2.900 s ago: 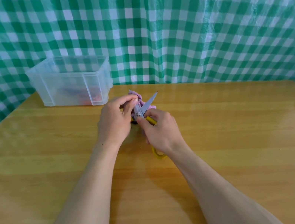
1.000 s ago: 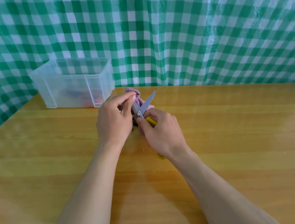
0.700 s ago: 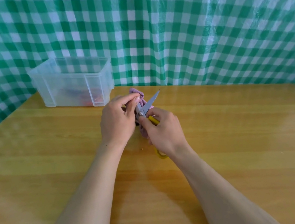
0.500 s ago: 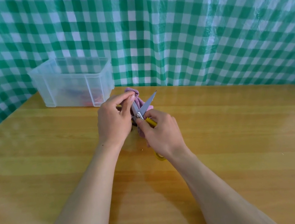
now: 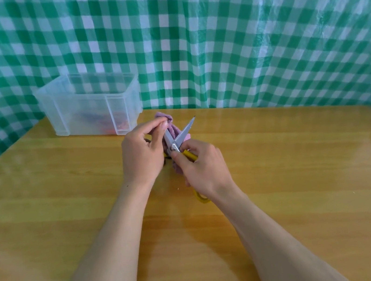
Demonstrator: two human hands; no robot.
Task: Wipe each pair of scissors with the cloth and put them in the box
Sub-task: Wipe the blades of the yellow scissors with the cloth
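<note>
Gripping the yellow-handled scissors [image 5: 184, 132] by the handle, the right hand [image 5: 205, 169] has its fingers curled around the grip just below the pivot, with the thumb close to the screw. A yellow handle loop [image 5: 201, 197] sticks out beneath that hand, near the wrist and low over the wooden surface [image 5: 307, 169].

The blades are spread into a V. One points up and to the right, bare, with its tip free. The other runs up and to the left into the fingertips of the left hand [image 5: 142, 154]. That hand pinches a purple cloth [image 5: 173, 129] between thumb and forefinger, folded over the upper part of this second blade, so cloth and blade meet right at the fingertips. More of the cloth shows between the two blades and hangs down behind the pivot, between the two hands. Whether its lower end touches the wood cannot be told.

Both hands sit close together near the middle of the surface, with the scissors between them. Something dark shows under the heel of the left hand, too hidden to name.

A translucent plastic box [image 5: 90, 107] stands beyond the left hand and to its left, near it, at the back edge of the surface. It is against a green-and-white checked sheet [image 5: 247, 32]. Blurred red and blue shapes lie in its bottom.
</note>
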